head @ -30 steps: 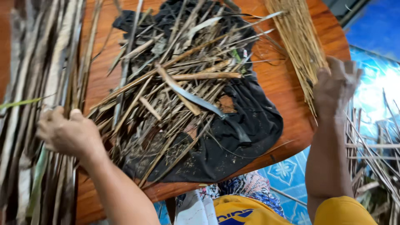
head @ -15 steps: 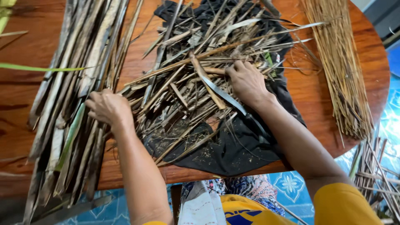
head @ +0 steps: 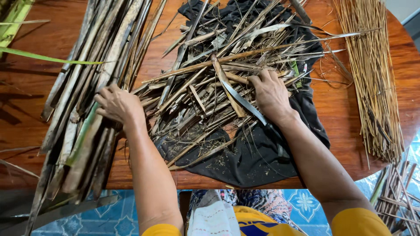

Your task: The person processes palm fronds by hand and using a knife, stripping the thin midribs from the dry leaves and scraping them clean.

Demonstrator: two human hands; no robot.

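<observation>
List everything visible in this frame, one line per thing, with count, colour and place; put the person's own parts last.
Round wooden table: one, reddish brown, under everything.
Black cloth: one, centre of the table, dusted with debris.
Pile of dry leaf scraps: one heap, tan and grey, on the cloth.
Knife: one, grey blade with dark handle, on the pile beside the right wrist.
Bundle of long dry leaf strips: one, brown-grey with some green, left side.
Green leaf blade: one, far left, lying across.
Bundle of thin leaf ribs: one, straw-coloured, right side.
Tiled floor: blue patterned, below the table.
Left hand: on the strip bundle.
Right hand: on the scrap pile.
</observation>
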